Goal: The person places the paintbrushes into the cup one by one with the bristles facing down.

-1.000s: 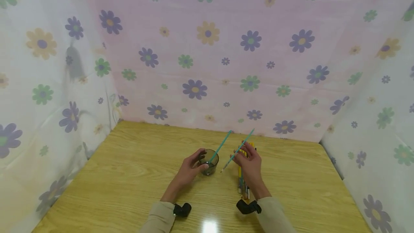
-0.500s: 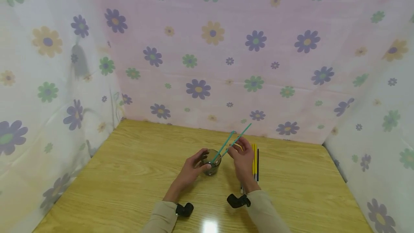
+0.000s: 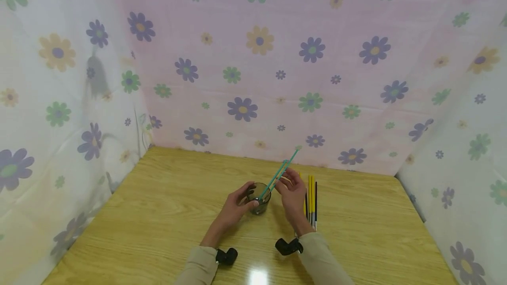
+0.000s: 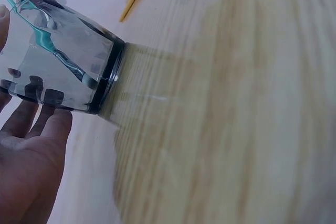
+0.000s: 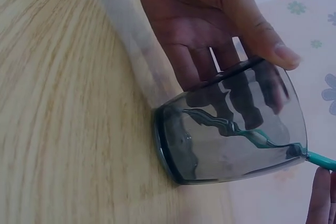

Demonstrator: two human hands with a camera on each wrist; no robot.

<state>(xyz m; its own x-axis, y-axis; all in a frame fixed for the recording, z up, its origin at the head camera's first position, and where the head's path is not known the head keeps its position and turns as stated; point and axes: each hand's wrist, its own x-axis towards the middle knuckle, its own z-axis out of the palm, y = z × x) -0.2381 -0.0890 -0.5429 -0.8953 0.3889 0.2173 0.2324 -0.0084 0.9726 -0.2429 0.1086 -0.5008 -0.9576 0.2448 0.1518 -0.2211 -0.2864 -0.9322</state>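
My left hand (image 3: pixel 233 209) grips a smoky, see-through glass (image 3: pixel 260 210), fingers and thumb around its sides. The glass (image 5: pixel 231 145) stands on the wooden table. One teal paintbrush (image 3: pixel 279 170) leans inside it. A second teal paintbrush (image 3: pixel 293 155) is pinched between the thumb and fingers of my right hand (image 3: pixel 294 197), just right of the glass. Its lower end is inside the rim, close beside the first. Through the tinted wall in the left wrist view, a brush (image 4: pixel 44 40) looks bent, and I cannot tell which one it is.
Several yellow and black paintbrushes (image 3: pixel 313 195) lie side by side on the table (image 3: pixel 178 197), right of my right hand, partly hidden by its wrist. Flowered cloth (image 3: pixel 214 87) stands behind the table and along both sides.
My right hand has carried the teal paintbrush left from above the lying brushes, and its lower end has gone down into the glass. My left hand has kept its hold on the glass.
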